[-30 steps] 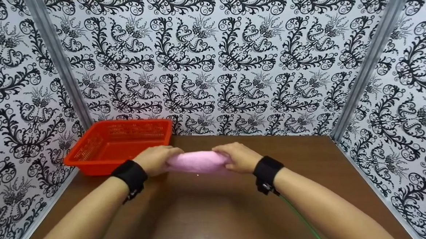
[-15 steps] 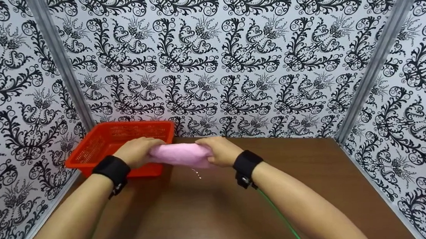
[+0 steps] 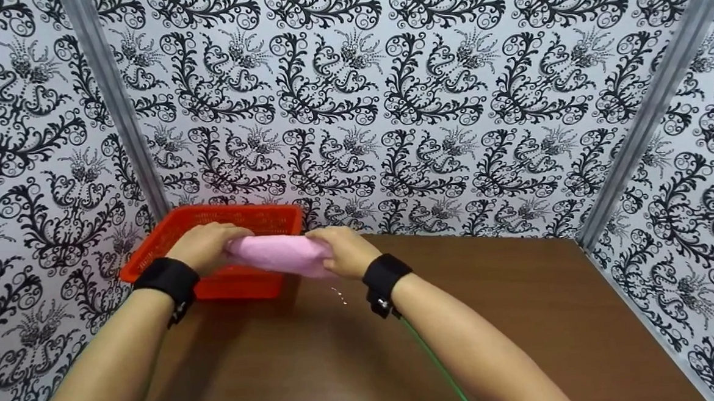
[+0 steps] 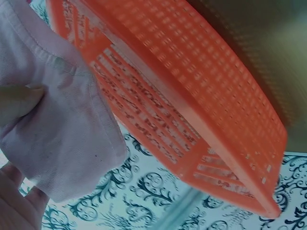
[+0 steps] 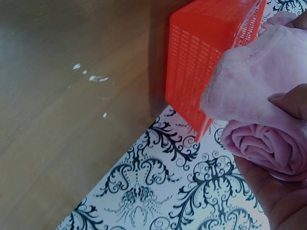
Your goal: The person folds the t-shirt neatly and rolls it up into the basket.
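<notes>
A rolled-up pink garment (image 3: 280, 254) is held up between both hands in the head view. My left hand (image 3: 205, 249) grips its left end, over the red plastic basket (image 3: 239, 287). At the other end, my right hand (image 3: 348, 251) grips it just right of the basket. In the left wrist view, the left thumb presses on the pink cloth (image 4: 62, 129), whose stitched hem shows. The right wrist view shows the spiral end of the roll (image 5: 266, 146), with the right thumb on top and fingers underneath.
The perforated basket stands in the back left corner of the brown table (image 3: 461, 317). Small white flecks (image 5: 98, 78) lie on the tabletop. Patterned walls (image 3: 352, 103) enclose the back and both sides. A green cord (image 3: 432, 355) runs from the right wristband.
Both hands have carried the rolled garment leftward, from beside the basket to over its front part. The grip of both hands stays the same.
</notes>
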A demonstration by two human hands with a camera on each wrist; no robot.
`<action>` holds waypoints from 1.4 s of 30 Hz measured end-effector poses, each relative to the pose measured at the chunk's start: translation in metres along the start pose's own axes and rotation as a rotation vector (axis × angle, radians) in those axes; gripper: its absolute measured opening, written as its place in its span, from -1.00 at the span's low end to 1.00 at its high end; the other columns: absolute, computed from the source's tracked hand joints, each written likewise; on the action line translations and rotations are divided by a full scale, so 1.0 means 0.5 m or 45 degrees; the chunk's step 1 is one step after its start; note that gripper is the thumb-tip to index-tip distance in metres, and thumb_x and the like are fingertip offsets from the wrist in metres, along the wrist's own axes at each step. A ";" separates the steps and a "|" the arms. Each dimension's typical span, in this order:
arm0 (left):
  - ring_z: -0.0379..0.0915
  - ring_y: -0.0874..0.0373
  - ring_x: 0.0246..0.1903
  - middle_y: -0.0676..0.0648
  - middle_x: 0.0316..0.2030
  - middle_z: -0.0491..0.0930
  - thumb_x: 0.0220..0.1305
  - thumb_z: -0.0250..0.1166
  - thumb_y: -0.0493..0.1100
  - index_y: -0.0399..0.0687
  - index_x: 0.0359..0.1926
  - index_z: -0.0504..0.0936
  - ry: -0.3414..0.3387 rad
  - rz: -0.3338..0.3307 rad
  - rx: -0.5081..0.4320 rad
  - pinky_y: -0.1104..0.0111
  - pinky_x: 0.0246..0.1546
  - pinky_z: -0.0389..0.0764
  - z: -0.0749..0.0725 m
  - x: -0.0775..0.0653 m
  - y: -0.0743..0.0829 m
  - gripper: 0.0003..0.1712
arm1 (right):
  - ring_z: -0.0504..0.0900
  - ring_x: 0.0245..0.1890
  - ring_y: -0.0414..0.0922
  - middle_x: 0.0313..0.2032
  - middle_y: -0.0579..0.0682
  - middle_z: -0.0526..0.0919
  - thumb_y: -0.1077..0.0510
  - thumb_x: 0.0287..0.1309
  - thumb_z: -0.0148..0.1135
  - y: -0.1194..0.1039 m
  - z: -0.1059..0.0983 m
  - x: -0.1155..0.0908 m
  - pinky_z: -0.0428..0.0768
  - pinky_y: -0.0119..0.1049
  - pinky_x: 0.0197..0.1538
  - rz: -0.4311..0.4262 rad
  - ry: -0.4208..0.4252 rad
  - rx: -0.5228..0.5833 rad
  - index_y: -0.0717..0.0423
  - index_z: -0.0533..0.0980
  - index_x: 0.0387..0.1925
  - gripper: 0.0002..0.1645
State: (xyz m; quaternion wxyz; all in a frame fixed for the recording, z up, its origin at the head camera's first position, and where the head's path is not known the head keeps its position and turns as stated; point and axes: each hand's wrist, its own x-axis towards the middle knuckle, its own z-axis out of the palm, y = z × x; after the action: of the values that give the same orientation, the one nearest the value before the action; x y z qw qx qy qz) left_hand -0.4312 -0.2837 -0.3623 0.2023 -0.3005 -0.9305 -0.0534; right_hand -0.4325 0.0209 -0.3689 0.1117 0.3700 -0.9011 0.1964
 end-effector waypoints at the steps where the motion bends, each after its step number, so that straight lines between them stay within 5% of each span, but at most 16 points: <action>1: 0.57 -0.03 -0.14 0.03 -0.14 0.67 -0.16 0.53 -0.10 0.22 -0.03 0.65 0.010 0.001 0.005 0.05 -0.06 0.50 -0.001 -0.002 -0.005 -0.45 | 0.51 0.13 -0.07 0.13 0.02 0.55 0.31 -0.08 0.33 -0.001 0.005 0.005 0.42 -0.25 0.19 -0.006 0.006 -0.006 0.04 0.42 0.19 -0.30; 23: 0.57 -0.11 -0.19 -0.07 -0.17 0.68 -0.19 0.52 -0.24 0.05 -0.04 0.66 0.117 -0.089 0.013 0.02 -0.10 0.51 0.053 -0.044 -0.097 -0.45 | 0.56 0.05 -0.01 0.09 0.02 0.55 0.32 -0.08 0.31 -0.012 0.118 0.076 0.49 -0.21 0.13 0.034 0.091 0.014 -0.04 0.41 0.19 -0.29; 29: 0.54 -0.15 -0.14 -0.12 -0.12 0.66 -0.19 0.44 -0.34 0.06 0.00 0.63 0.174 -0.112 0.067 0.00 -0.04 0.46 0.064 -0.048 -0.130 -0.40 | 0.61 -0.06 -0.02 -0.03 0.01 0.58 0.37 -0.09 0.26 -0.017 0.142 0.098 0.55 -0.25 0.03 -0.016 0.197 -0.025 -0.02 0.42 0.14 -0.34; 42: 0.49 -0.21 -0.09 -0.16 -0.04 0.62 -0.21 0.41 -0.36 -0.04 0.01 0.60 0.130 -0.275 0.180 -0.10 -0.15 0.46 0.059 -0.076 -0.147 -0.39 | 0.60 -0.03 -0.08 -0.01 -0.05 0.57 0.25 0.00 0.35 -0.042 0.184 0.124 0.51 -0.30 0.06 -0.041 0.263 -0.012 -0.04 0.44 0.07 -0.45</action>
State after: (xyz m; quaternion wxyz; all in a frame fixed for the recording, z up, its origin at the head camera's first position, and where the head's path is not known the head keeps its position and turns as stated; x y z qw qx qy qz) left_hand -0.4561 -0.3576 -0.4033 0.2630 -0.1805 -0.9474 -0.0245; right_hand -0.4662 -0.0712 -0.4243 0.2089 0.3617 -0.8796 0.2276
